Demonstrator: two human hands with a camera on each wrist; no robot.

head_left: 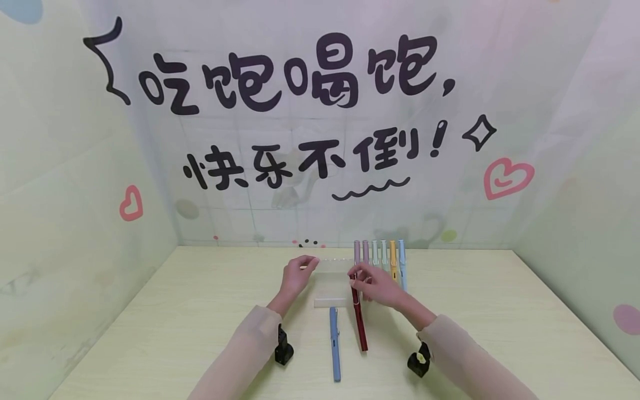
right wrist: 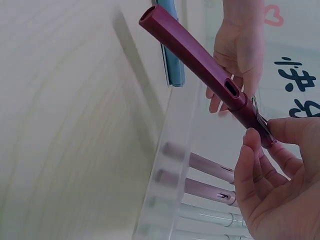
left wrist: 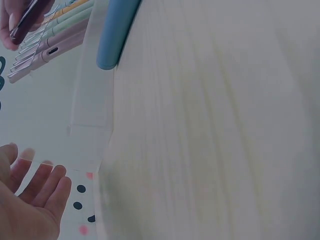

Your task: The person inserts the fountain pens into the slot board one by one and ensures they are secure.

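A dark red pen [head_left: 359, 325] with a clip hangs tilted, its cap end pinched between the thumb and fingers of my right hand [head_left: 378, 284]. My left hand [head_left: 296, 276] holds the upper left edge of a clear pen stand [head_left: 330, 303]; in the left wrist view its fingers [left wrist: 47, 187] show at the transparent edge. Several pens stand side by side in the stand's right part: purple pens [right wrist: 210, 191], pale green pens [head_left: 384, 251], a yellow pen [head_left: 393, 258] and a light blue pen [head_left: 403, 266]. My right hand partly covers them in the head view.
A blue pen [head_left: 335, 344] lies on the pale wooden table [head_left: 200, 333], just in front of the stand. Behind the table rises a printed wall cloth [head_left: 300, 222] with large black characters. Each wrist carries a small black device [head_left: 283, 349].
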